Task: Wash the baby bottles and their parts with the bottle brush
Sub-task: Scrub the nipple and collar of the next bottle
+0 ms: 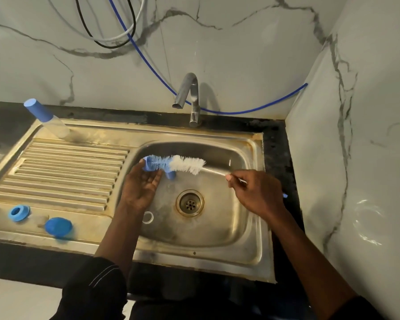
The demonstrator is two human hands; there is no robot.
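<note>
No text, label, brand, number or sign can be read anywhere in the view. The clear bottle (53,124) on the drainboard is blurred, and no print can be made out on its wall or blue cap. The tap (193,98) has a small dark mark near its base, too small to read.

A home kitchen, likely: stainless steel sink (252,227) with ribbed drainboard (62,172), curved chrome tap (189,93), white marble-veined wall (240,54).
</note>
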